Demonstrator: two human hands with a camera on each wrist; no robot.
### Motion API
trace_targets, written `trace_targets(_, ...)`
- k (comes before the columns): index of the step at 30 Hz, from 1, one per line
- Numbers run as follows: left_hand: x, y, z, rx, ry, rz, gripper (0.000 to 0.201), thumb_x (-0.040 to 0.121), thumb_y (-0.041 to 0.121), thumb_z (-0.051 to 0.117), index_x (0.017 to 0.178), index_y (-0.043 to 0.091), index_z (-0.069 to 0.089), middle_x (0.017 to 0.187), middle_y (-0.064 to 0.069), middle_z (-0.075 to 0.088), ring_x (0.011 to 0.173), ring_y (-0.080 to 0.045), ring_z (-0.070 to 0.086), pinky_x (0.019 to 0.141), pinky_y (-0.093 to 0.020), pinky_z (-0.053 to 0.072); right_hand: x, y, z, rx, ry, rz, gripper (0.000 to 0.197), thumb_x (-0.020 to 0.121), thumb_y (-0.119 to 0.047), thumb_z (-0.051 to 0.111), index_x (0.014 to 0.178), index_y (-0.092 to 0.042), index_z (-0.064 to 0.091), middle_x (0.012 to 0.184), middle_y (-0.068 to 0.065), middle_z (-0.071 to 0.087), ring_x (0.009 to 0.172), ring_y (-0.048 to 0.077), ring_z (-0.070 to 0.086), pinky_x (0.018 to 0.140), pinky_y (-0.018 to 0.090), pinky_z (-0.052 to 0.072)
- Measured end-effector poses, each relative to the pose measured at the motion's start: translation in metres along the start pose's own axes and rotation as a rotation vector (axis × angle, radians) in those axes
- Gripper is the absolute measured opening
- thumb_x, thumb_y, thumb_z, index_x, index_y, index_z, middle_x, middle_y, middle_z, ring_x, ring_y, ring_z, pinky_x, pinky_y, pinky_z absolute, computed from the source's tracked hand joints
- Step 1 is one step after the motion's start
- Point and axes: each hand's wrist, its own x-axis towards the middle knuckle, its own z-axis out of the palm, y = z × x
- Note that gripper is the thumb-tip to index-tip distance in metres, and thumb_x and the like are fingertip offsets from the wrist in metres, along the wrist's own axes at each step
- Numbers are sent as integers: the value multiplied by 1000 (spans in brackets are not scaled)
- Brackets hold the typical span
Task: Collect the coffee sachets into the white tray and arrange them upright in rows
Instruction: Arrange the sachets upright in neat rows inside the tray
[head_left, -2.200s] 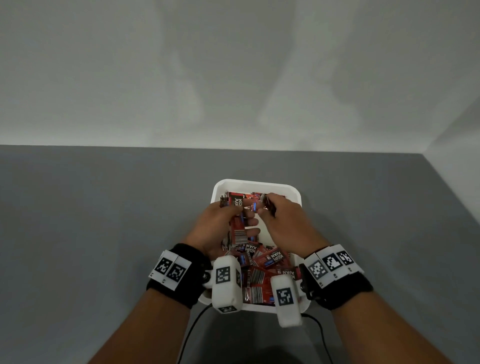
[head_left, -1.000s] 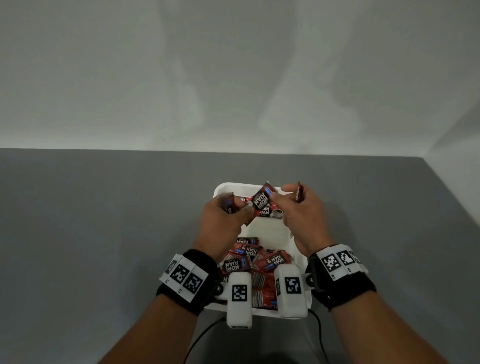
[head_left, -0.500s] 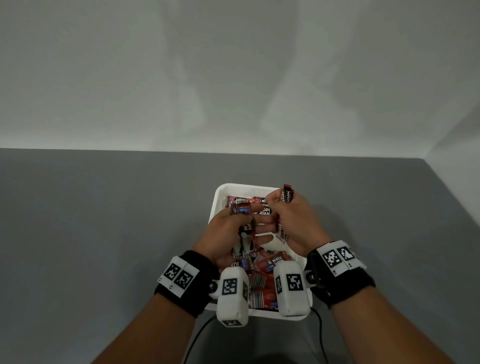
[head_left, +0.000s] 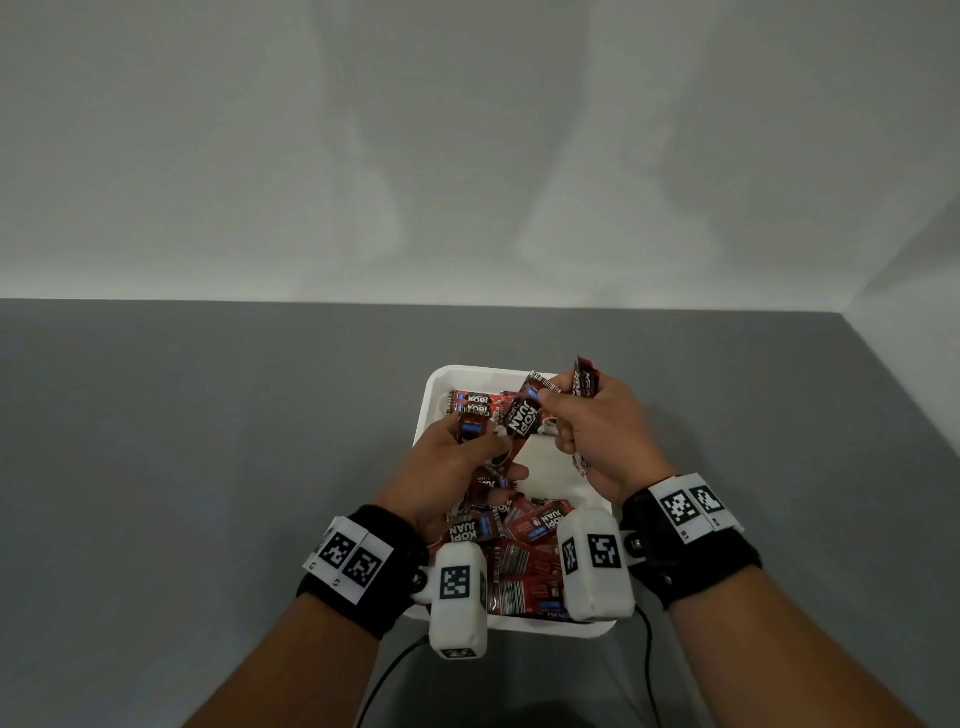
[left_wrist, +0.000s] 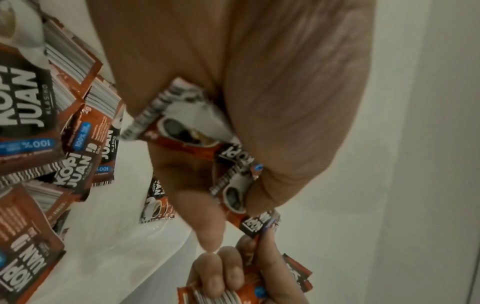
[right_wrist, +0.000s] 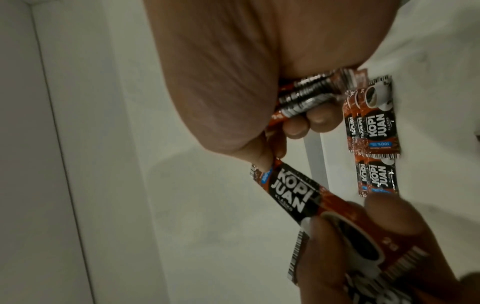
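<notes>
The white tray (head_left: 427, 410) lies on the grey table. Red-and-black coffee sachets (head_left: 470, 400) stand in a row at its far end (right_wrist: 371, 127). A loose pile of sachets (head_left: 524, 566) fills the near end (left_wrist: 26, 102). Both hands hover over the tray's far half. My left hand (head_left: 493, 449) grips a few sachets (left_wrist: 182, 131) in curled fingers. My right hand (head_left: 551, 406) clutches a small stack (head_left: 584, 379) against the palm (right_wrist: 311, 96). One sachet (head_left: 524, 415) slants between the hands; the right thumb and forefinger pinch its top (right_wrist: 285, 193), the left fingers its bottom.
A bare patch of tray floor (head_left: 545, 467) shows between the upright row and the pile. Grey tabletop (head_left: 208, 441) surrounds the tray, a pale wall (head_left: 467, 156) stands behind it, and another wall closes the right side. Black cables (head_left: 647, 665) trail off the near edge.
Both hands have risen from inside the tray. One sachet now stretches slanted between them, where half a second ago they were bunched low over the row.
</notes>
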Motion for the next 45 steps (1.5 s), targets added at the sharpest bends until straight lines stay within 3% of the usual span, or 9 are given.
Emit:
trace_targets(9, 4, -6, 12, 125, 127, 189, 10, 98, 11, 65, 104, 4, 68, 97, -7, 77, 87, -22, 76, 55, -27, 55, -4, 7, 15, 90, 3, -40, 16, 89, -21, 76, 76, -15, 68, 64, 0, 58, 52, 9, 51, 48, 26, 40)
trace_targets(12, 5, -6, 20, 274, 77, 275, 4, 92, 5, 70, 94, 4, 67, 88, -10, 73, 76, -13, 70, 65, -25, 55, 1, 9, 23, 23, -7, -33, 23, 85, -22, 79, 90, -6, 63, 75, 4, 64, 67, 16, 63, 64, 34, 56)
trace_targets(18, 5, -1, 11, -98, 89, 9, 39, 88, -12, 38, 99, -2, 74, 68, -1, 62, 56, -11, 55, 43, -23, 46, 5, 3, 11, -99, 27, -38, 16, 97, -12, 57, 81, -14, 59, 60, 0, 53, 56, 18, 50, 55, 30, 45)
trace_targets(21, 7, 0, 4, -186, 50, -12, 38, 89, -16, 42, 111, -3, 69, 72, -3, 52, 62, -15, 54, 51, -28, 53, 0, 4, 6, -157, -93, -87, 17, 96, -15, 64, 80, -16, 67, 58, 5, 51, 50, 19, 44, 54, 33, 41)
trace_targets(26, 7, -1, 7, -160, -53, 58, 24, 92, -15, 58, 112, -3, 60, 82, -15, 66, 68, -22, 65, 67, -35, 60, -11, 1, 15, -214, -184, -89, 29, 93, -15, 69, 69, -29, 75, 51, -6, 54, 46, 11, 43, 49, 27, 36)
trace_targets(32, 9, -10, -5, 10, 70, 112, 16, 88, -2, 72, 78, 10, 67, 75, -13, 64, 76, -30, 59, 79, -47, 53, 0, -3, 7, -145, -21, -60, 27, 93, -9, 70, 68, -16, 61, 48, -11, 54, 41, 5, 46, 53, 29, 37)
trace_targets(36, 10, -9, 0, 141, 183, 272, 13, 90, 1, 71, 80, 3, 64, 71, -9, 66, 65, -18, 62, 67, -35, 55, -7, 1, 14, -53, -27, -63, 21, 89, -19, 77, 71, -11, 69, 55, 0, 54, 45, 13, 42, 47, 27, 37)
trace_targets(42, 12, -10, 16, 363, 74, 379, 9, 84, 6, 77, 87, 2, 69, 88, -14, 73, 87, -27, 70, 85, -39, 58, -5, 7, 27, -73, -8, -30, 15, 87, -14, 67, 72, -12, 65, 66, 6, 61, 66, 19, 61, 67, 35, 53)
trace_targets(45, 14, -10, 19, 358, 73, 372, 12, 83, -1, 74, 88, -4, 65, 87, -11, 74, 80, -19, 73, 76, -31, 58, -9, 4, 26, -25, -63, 33, 16, 95, -11, 58, 80, -7, 64, 64, 4, 58, 52, 12, 58, 50, 24, 48)
